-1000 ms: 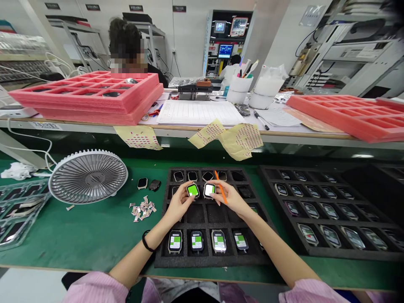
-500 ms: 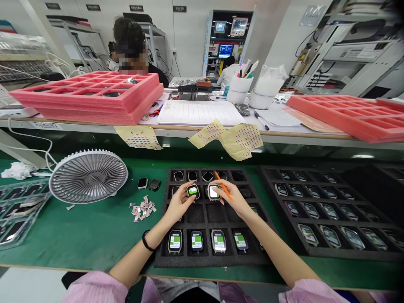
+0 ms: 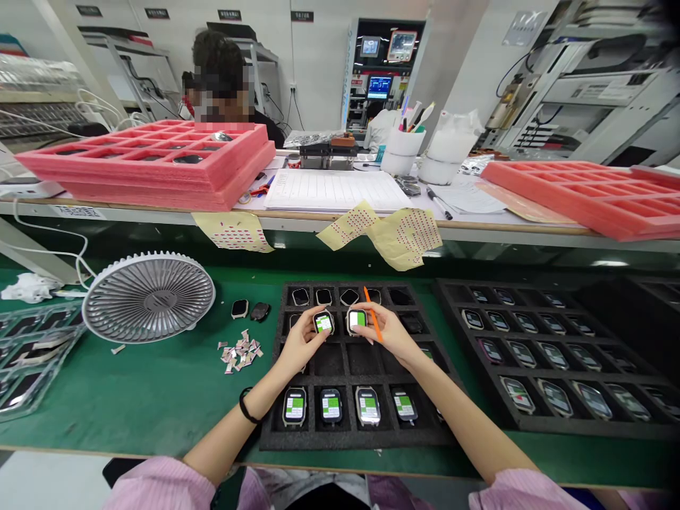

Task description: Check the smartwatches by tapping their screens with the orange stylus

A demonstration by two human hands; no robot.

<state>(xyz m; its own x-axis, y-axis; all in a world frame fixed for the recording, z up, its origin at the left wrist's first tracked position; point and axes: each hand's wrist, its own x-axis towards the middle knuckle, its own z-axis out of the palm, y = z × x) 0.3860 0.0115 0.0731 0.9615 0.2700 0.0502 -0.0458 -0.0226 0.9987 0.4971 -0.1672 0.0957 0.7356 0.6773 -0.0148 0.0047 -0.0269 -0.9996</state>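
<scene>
My left hand (image 3: 300, 340) is closed on a smartwatch body (image 3: 324, 322) whose lit screen shows green and white blocks. Beside it, my right hand (image 3: 390, 331) grips a second smartwatch (image 3: 357, 321), also lit green and white, with its thumb at the screen. An orange stick (image 3: 373, 315) is tucked between the right hand's fingers. Both watches are held above a black foam tray (image 3: 348, 440). In its front row lie several lit watches, among them a silver one (image 3: 368, 405). Dark-screened watches (image 3: 349, 297) fill slots of the back row.
A round fan (image 3: 149, 297) stands left on the green table, near a heap of small connector pieces (image 3: 241, 353) and two loose watches (image 3: 239, 308). Another black tray of watches (image 3: 523, 418) lies right. Pink foam trays (image 3: 234, 170) sit on the shelf. A person sits beyond.
The right-hand watch's screen has gone from mostly white to green and white blocks. It has shifted slightly left, and the orange stick stands more upright. The left-hand watch is tilted slightly differently.
</scene>
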